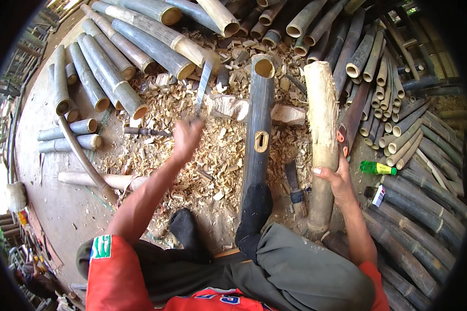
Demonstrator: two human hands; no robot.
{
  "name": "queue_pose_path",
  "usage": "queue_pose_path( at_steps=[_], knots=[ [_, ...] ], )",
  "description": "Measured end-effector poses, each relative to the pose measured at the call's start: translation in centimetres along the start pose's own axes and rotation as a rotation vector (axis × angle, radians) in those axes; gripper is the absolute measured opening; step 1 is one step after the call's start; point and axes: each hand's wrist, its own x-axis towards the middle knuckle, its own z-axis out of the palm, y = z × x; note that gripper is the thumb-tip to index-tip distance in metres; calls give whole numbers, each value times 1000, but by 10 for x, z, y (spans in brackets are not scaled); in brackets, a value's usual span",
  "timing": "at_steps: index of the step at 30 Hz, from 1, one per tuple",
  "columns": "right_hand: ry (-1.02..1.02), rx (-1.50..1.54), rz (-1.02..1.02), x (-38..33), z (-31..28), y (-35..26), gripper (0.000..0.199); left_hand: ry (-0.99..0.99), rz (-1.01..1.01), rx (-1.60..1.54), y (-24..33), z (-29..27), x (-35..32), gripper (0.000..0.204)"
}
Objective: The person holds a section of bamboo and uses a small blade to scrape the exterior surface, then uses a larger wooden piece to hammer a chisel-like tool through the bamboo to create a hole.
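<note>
My left hand point(188, 137) is closed round the handle of a long-bladed knife point(204, 85), its blade pointing away from me. At the right, my right hand point(336, 179) grips the lower part of a pale, thick bamboo piece point(323, 119) whose upper surface is shaved and fibrous. Between my hands lies a dark bamboo tube point(259, 111) with an oval slot point(262, 141) cut in its side. My sock-covered foot point(255, 202) rests on the tube's near end. A rough wooden block point(228, 108) passes beneath the tube.
Wood chips point(207, 166) cover the floor. A dark-handled tool point(146, 131) lies left, another blade point(293, 181) near the tube. Bamboo poles point(114, 78) lie far left, more stacked right point(399, 207). A red-handled tool point(341, 136) and green bottle point(378, 168) are at right.
</note>
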Motion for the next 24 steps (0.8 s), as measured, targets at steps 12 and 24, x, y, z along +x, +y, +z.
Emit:
queue_pose_path(
  at_steps=[12, 24],
  knots=[
    [-51, -40, 67, 7, -4, 18, 81, -303, 668, 1030, 33, 5, -55, 28],
    [-438, -1152, -644, 13, -1, -6, 92, -427, 563, 1210, 37, 5, -49, 22]
  ],
)
